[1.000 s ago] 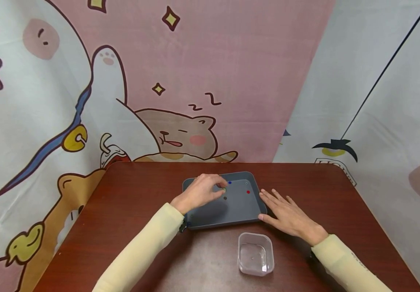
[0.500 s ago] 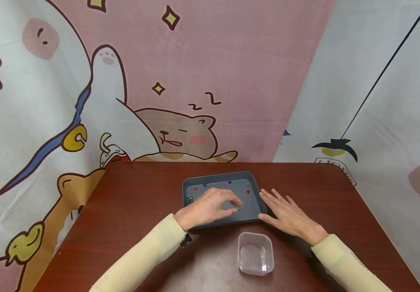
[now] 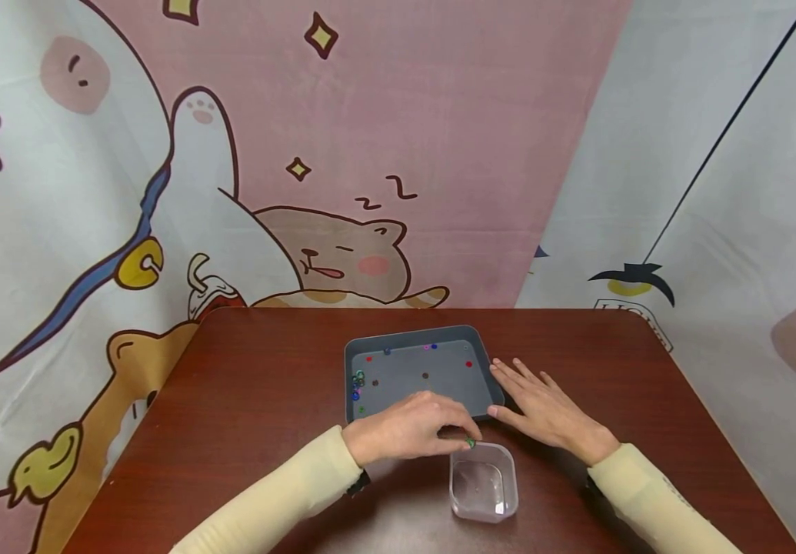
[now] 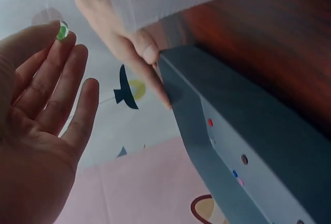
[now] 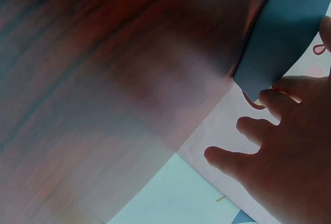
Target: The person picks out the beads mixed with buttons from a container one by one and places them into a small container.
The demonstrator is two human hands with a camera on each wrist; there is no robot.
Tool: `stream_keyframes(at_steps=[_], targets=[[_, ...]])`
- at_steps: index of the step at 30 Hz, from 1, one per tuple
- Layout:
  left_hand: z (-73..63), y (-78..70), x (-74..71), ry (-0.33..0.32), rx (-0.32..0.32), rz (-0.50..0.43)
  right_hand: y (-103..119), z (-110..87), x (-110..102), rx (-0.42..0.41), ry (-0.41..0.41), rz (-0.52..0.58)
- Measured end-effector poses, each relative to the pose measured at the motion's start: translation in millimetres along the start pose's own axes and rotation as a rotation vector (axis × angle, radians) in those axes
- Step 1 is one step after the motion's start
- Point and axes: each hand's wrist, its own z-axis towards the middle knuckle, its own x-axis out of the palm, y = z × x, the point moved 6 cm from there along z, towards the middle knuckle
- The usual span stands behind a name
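My left hand (image 3: 418, 427) pinches a clear glass marble (image 4: 62, 31) with green inside between thumb and forefinger. In the head view that hand hovers at the back left rim of a clear plastic box (image 3: 484, 485). The grey tray (image 3: 407, 335) lies just behind, with small coloured pieces scattered on its floor, among them a red one (image 3: 469, 364) and a brown one (image 3: 425, 375). A cluster of shiny marbles (image 3: 358, 381) sits along its left side. With fingers spread, my right hand (image 3: 550, 412) touches the tray's right edge.
Everything stands on a dark red-brown wooden table (image 3: 259, 385). A printed cloth (image 3: 481, 154) with cartoon animals hangs behind it. The clear box stands in front of the tray, between the two forearms.
My left hand has moved from over the tray, toward me and to the right, carrying the green marble to the clear box's rim. The right hand stays at the tray's edge.
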Motion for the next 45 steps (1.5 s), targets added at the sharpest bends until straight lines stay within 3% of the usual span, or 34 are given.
stream_keyframes(at_steps=[15, 21, 26, 30, 37, 40, 45], targets=[[0.5, -12.4, 37.0, 0.148, 0.104, 0.121, 4, -0.6, 0, -0.013, -0.007, 0.008], [-0.9, -12.2, 41.9, 0.154, 0.119, 0.198, 4, 0.0, 1, -0.016, -0.010, 0.012], [-7.9, -8.2, 32.8, 0.092, 0.121, 0.151, 3, 0.5, 2, -0.019, -0.013, 0.009], [-21.6, 3.4, 9.9, -0.041, 0.050, 0.105, 3, 0.7, 2, -0.017, -0.008, 0.011], [-62.1, 43.3, -30.3, -0.279, -0.202, 0.141, 1, -0.7, 0, -0.008, -0.009, 0.018], [-81.0, 61.0, -38.9, -0.331, -0.306, 0.174, 1, -0.8, 0, -0.012, -0.011, 0.021], [-109.0, 87.4, -39.9, -0.336, -0.444, 0.171, 1, 0.0, 0, -0.013, -0.011, 0.029]])
